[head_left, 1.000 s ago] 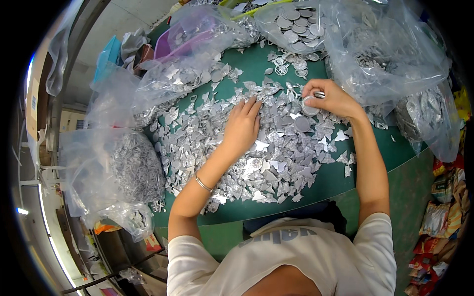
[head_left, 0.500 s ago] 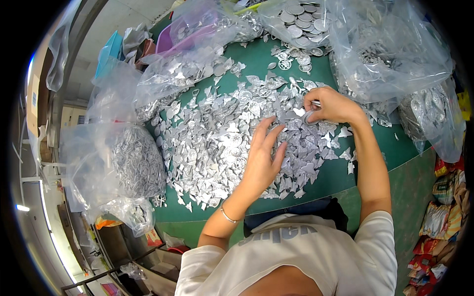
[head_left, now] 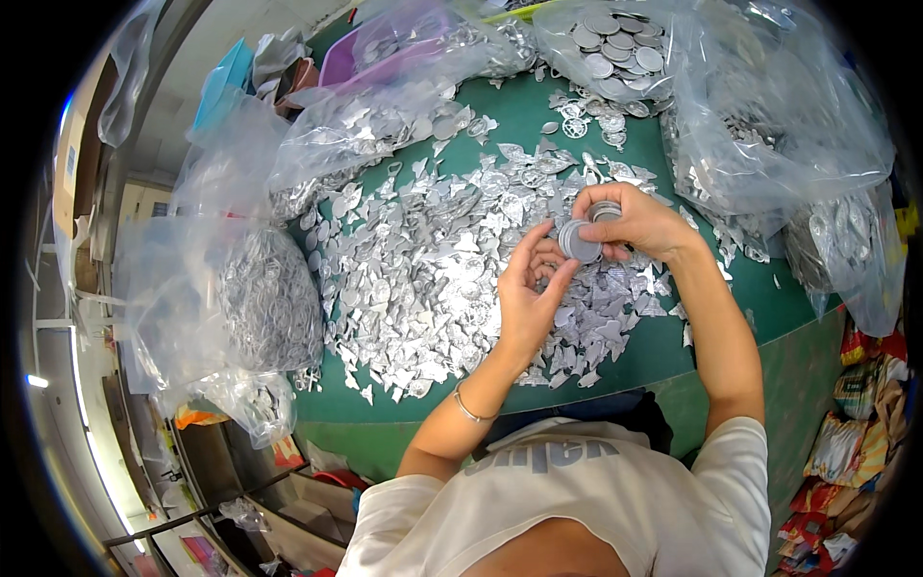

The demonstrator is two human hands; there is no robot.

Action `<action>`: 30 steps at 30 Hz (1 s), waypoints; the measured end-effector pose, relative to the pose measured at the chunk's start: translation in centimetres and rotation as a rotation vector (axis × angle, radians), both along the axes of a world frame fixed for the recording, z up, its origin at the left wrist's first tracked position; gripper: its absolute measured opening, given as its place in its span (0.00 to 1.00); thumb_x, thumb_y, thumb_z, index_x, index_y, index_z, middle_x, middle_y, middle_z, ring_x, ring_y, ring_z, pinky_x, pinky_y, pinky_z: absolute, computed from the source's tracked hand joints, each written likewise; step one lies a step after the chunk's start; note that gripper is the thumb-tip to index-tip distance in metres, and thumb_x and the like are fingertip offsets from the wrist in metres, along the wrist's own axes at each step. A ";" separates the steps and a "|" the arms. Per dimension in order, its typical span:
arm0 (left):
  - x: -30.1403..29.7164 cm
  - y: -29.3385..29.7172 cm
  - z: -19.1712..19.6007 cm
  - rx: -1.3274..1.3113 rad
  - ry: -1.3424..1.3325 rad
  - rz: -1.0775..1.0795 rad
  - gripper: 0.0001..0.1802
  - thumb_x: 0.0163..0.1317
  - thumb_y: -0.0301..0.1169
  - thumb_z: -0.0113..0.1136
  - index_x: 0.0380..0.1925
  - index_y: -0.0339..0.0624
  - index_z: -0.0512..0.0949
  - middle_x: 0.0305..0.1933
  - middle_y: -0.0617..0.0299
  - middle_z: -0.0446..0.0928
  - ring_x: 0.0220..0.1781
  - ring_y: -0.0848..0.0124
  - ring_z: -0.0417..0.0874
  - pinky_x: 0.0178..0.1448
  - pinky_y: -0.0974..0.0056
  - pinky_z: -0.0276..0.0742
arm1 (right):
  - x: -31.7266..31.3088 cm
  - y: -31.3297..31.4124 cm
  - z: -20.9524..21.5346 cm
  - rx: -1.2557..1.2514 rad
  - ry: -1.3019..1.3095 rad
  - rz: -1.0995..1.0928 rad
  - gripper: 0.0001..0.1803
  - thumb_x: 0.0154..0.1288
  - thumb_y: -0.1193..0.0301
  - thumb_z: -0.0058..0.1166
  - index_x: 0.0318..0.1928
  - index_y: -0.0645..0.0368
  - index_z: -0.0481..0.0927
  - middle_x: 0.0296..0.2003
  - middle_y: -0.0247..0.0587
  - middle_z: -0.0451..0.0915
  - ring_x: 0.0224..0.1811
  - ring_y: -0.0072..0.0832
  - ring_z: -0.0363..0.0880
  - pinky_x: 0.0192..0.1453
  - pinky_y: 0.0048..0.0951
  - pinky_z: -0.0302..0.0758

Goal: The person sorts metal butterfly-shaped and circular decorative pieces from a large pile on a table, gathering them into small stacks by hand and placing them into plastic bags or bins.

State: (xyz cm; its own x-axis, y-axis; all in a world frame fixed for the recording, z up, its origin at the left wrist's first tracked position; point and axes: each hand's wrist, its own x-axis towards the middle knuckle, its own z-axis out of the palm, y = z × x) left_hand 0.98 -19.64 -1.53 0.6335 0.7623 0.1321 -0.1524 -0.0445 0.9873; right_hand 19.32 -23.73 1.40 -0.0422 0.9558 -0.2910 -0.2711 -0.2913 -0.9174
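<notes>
A wide heap of small silver metal pieces covers the green table. My right hand holds a short stack of round silver discs above the heap. My left hand is raised beside it, palm up, its fingertips on a grey disc at the end of that stack. Both hands meet over the middle right of the pile.
Clear plastic bags of silver parts ring the table: one at the left, one at the back left, one with round discs at the back, one at the right. Colourful packets lie at the lower right.
My left hand has lifted off the heap and come up to my right hand. The right hand has drawn a little toward me with the discs.
</notes>
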 end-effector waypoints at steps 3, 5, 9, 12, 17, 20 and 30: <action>0.0 -0.2 -0.7 -0.019 0.012 0.028 0.22 0.55 0.14 0.53 0.52 0.28 0.64 0.41 0.57 0.73 0.39 0.76 0.75 0.42 0.74 0.74 | -0.6 0.1 -0.1 0.040 -0.028 0.051 0.13 0.48 0.77 0.60 0.35 0.61 0.73 0.23 0.32 0.73 0.17 0.14 0.68 0.18 0.14 0.64; 0.0 -0.2 -0.5 -0.012 0.015 0.039 0.21 0.55 0.15 0.52 0.51 0.27 0.65 0.42 0.56 0.73 0.39 0.76 0.75 0.42 0.73 0.74 | -0.7 0.2 -0.1 0.053 0.001 0.067 0.14 0.47 0.77 0.60 0.36 0.62 0.72 0.22 0.32 0.72 0.16 0.14 0.67 0.18 0.14 0.63; -0.3 -0.2 -0.4 -0.055 0.024 0.086 0.19 0.56 0.14 0.51 0.49 0.27 0.66 0.43 0.54 0.73 0.40 0.74 0.76 0.42 0.72 0.75 | -0.7 0.2 0.1 0.095 0.009 0.111 0.12 0.47 0.77 0.61 0.35 0.63 0.74 0.24 0.31 0.71 0.18 0.15 0.65 0.22 0.15 0.63; -0.1 -0.2 -0.7 0.002 -0.124 0.108 0.16 0.56 0.14 0.51 0.46 0.28 0.68 0.42 0.55 0.72 0.42 0.73 0.77 0.43 0.72 0.76 | -1.0 0.5 -0.4 0.318 -0.245 0.093 0.15 0.42 0.76 0.64 0.33 0.62 0.76 0.25 0.29 0.72 0.25 0.16 0.67 0.30 0.18 0.65; -0.2 0.1 -0.7 0.067 -0.139 0.095 0.13 0.56 0.12 0.50 0.43 0.28 0.71 0.44 0.54 0.71 0.44 0.70 0.77 0.46 0.69 0.76 | -1.1 0.6 0.0 0.318 -0.288 0.110 0.14 0.40 0.73 0.66 0.31 0.61 0.77 0.28 0.29 0.73 0.29 0.16 0.67 0.35 0.19 0.65; -0.3 -0.3 -0.9 -0.016 -0.135 0.145 0.14 0.57 0.14 0.49 0.45 0.25 0.68 0.40 0.51 0.74 0.43 0.67 0.78 0.45 0.67 0.77 | -1.7 0.5 -0.5 0.279 -0.312 0.062 0.13 0.42 0.73 0.65 0.30 0.61 0.77 0.28 0.29 0.74 0.29 0.15 0.67 0.35 0.19 0.65; -0.8 0.7 1.2 -0.825 -0.339 -0.431 0.31 0.65 0.52 0.37 0.57 0.39 0.56 0.36 0.48 0.73 0.35 0.56 0.80 0.33 0.63 0.79 | -3.0 -0.1 1.4 0.212 -0.250 0.107 0.10 0.48 0.73 0.61 0.31 0.64 0.76 0.25 0.31 0.75 0.27 0.19 0.71 0.32 0.22 0.68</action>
